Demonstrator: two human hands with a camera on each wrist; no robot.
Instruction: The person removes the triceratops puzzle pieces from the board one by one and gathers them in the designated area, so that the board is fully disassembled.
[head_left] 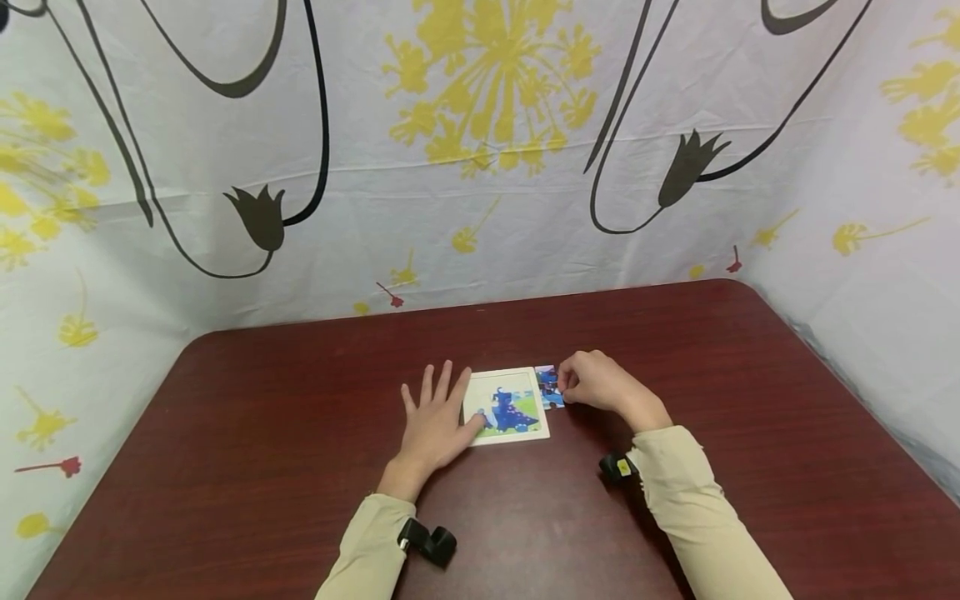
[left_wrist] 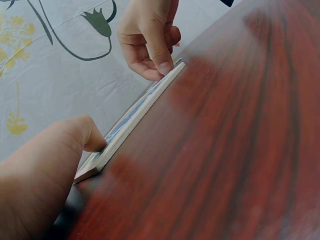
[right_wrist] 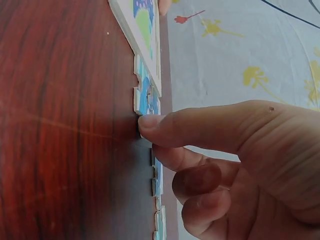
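A puzzle tray (head_left: 513, 439) with a pale border lies flat on the table; its inside shows a blue dinosaur-like figure (head_left: 512, 412) on green. My left hand (head_left: 433, 427) rests at the tray's left side, fingers spread and straight, the thumb (left_wrist: 82, 131) pressing on the border. Small blue jigsaw pieces (head_left: 548, 385) lie against the tray's right edge. At their right side my right hand (head_left: 602, 385) pinches a jigsaw piece between thumb and forefinger; the fingertips partly hide it. Seen from the right wrist, more jigsaw pieces (right_wrist: 157, 186) line up beyond the fingers.
Dark red wooden table (head_left: 285, 433) surrounds the tray, its far edge meeting a patterned cloth (head_left: 480, 233). A black wrist camera (head_left: 427, 542) sits on the left sleeve, another black wrist camera (head_left: 617, 467) on the right.
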